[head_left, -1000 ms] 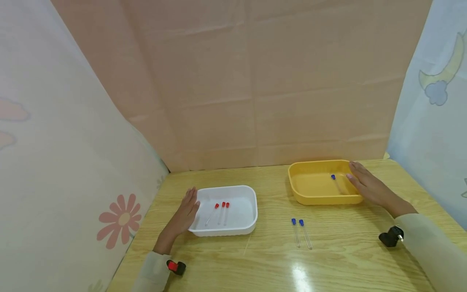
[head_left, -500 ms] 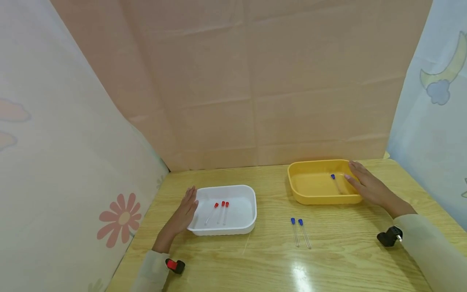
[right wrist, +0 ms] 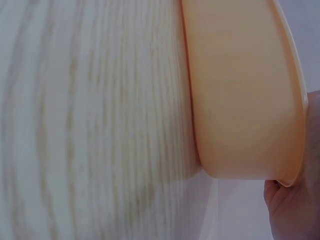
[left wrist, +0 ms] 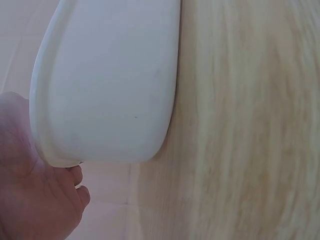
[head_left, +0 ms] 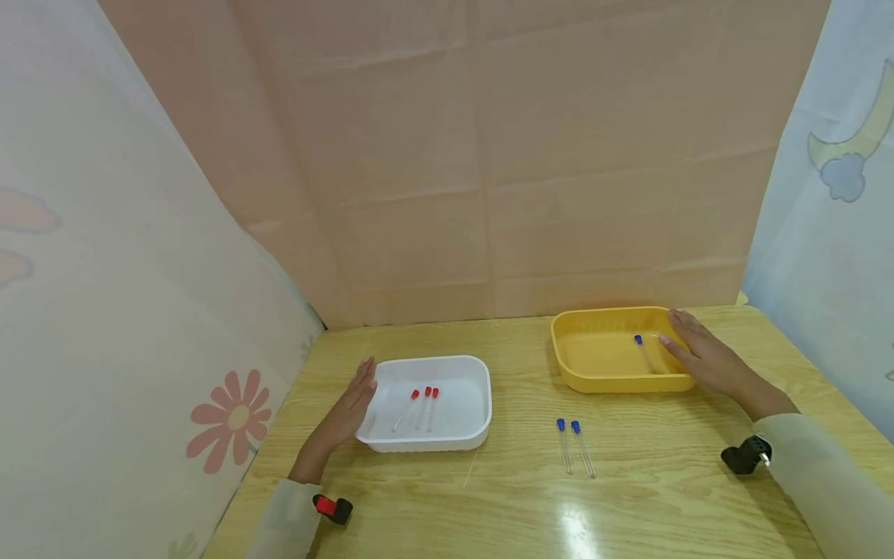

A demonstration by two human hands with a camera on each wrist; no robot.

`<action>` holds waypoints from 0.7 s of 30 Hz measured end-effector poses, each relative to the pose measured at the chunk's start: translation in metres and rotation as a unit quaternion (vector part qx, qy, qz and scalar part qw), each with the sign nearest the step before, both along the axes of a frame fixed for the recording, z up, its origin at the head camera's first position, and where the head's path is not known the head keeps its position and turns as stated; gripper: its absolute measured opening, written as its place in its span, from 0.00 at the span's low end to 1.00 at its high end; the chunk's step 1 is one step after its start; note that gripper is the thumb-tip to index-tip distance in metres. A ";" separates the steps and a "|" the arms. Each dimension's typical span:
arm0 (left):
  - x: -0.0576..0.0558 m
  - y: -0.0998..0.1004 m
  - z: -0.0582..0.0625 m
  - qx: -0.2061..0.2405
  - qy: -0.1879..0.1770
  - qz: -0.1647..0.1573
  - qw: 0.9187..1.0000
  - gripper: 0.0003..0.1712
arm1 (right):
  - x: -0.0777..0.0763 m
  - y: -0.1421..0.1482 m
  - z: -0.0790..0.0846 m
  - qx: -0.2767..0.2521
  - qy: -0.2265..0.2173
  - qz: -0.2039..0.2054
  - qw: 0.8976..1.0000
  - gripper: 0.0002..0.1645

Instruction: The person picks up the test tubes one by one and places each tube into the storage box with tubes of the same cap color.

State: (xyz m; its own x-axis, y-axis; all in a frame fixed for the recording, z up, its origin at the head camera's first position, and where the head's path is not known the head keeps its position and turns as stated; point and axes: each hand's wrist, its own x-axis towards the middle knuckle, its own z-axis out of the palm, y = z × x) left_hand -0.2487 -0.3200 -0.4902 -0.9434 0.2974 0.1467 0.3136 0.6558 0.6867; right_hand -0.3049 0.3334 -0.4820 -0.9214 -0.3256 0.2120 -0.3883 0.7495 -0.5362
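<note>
In the head view my left hand (head_left: 347, 413) lies with straight fingers along the left end of a white plastic tray (head_left: 480, 411). Three clear tubes with red caps (head_left: 428, 391) lie inside this tray. My right hand (head_left: 708, 359) rests at the right end of a yellow plastic tray (head_left: 587, 383), fingers extended and thumb reaching over the rim. One blue-capped tube (head_left: 639, 340) lies in that tray. Both wrist views show a palm against a tray's rim: the left hand (left wrist: 40, 200) by the white wall, the right hand (right wrist: 297, 210) by the yellow one.
Two more blue-capped tubes (head_left: 561, 425) lie side by side on the wooden table (head_left: 489, 505), in front of the yellow tray. A brown paper sheet (head_left: 482, 171) hangs behind the table. Patterned cloths flank it, with a red flower (head_left: 237, 419) on the left one.
My left hand has shifted very slightly left at the white tray's end, and my right thumb reaches marginally further over the yellow rim. Trays and tubes stay in place.
</note>
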 end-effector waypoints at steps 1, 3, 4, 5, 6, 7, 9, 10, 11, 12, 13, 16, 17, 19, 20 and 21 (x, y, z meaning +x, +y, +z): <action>0.000 0.000 0.000 0.000 0.000 0.001 1.000 0.37 | 0.000 0.000 0.000 0.000 0.000 0.000 1.000 0.43; 0.001 0.000 -0.001 -0.004 0.004 0.004 1.000 0.37 | -0.001 0.001 -0.001 -0.001 0.005 0.002 1.000 0.43; 0.001 0.000 0.000 -0.008 0.009 0.006 1.000 0.36 | -0.002 0.000 -0.001 -0.002 0.006 0.003 1.000 0.43; 0.002 0.000 0.000 -0.013 0.018 0.008 1.000 0.36 | -0.002 0.000 -0.002 -0.003 0.009 0.003 1.000 0.43; 0.002 0.000 0.000 -0.015 0.027 0.010 0.999 0.36 | -0.002 0.000 -0.003 -0.005 0.008 0.004 1.000 0.43; 0.003 0.000 0.001 -0.018 0.036 0.011 0.999 0.36 | -0.002 0.000 -0.004 -0.007 0.009 0.003 1.000 0.43; 0.004 0.000 0.001 -0.025 0.053 0.012 0.998 0.36 | -0.001 0.000 -0.006 -0.009 0.008 0.002 1.000 0.43; 0.006 0.000 0.001 -0.027 0.057 0.012 0.998 0.36 | -0.001 0.000 -0.007 -0.009 0.008 0.001 1.000 0.43; 0.008 0.000 0.001 -0.027 0.060 0.012 0.998 0.36 | 0.000 0.000 -0.008 -0.008 0.007 0.000 1.000 0.43; 0.009 0.000 0.000 -0.026 0.060 0.013 0.998 0.36 | 0.000 -0.001 -0.009 -0.008 0.008 -0.001 1.000 0.43; 0.011 -0.001 -0.001 -0.028 0.060 0.015 0.998 0.36 | 0.000 -0.001 -0.009 -0.006 0.009 0.000 1.000 0.43; 0.015 -0.001 -0.001 -0.028 0.064 0.024 0.997 0.36 | -0.001 -0.003 -0.008 -0.002 0.016 0.001 1.000 0.43; 0.016 -0.001 -0.001 -0.030 0.067 0.026 0.997 0.36 | -0.001 -0.003 -0.008 -0.001 0.017 0.001 1.000 0.43; 0.018 0.000 0.000 -0.035 0.075 0.031 0.996 0.35 | -0.001 -0.004 -0.006 0.001 0.019 0.000 1.000 0.43; 0.018 0.001 0.001 -0.037 0.078 0.032 0.996 0.35 | -0.002 -0.004 -0.005 0.002 0.020 -0.001 1.000 0.43; 0.019 0.002 0.002 -0.040 0.082 0.032 0.995 0.35 | -0.002 -0.004 -0.005 0.002 0.020 -0.001 1.000 0.43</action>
State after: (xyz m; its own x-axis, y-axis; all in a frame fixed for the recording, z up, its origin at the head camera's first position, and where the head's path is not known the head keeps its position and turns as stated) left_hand -0.2301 -0.3180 -0.4885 -0.9264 0.2544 0.2778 0.3724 0.7292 0.5741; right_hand -0.3068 0.3296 -0.4865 -0.9128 -0.3250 0.2473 -0.4080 0.7526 -0.5168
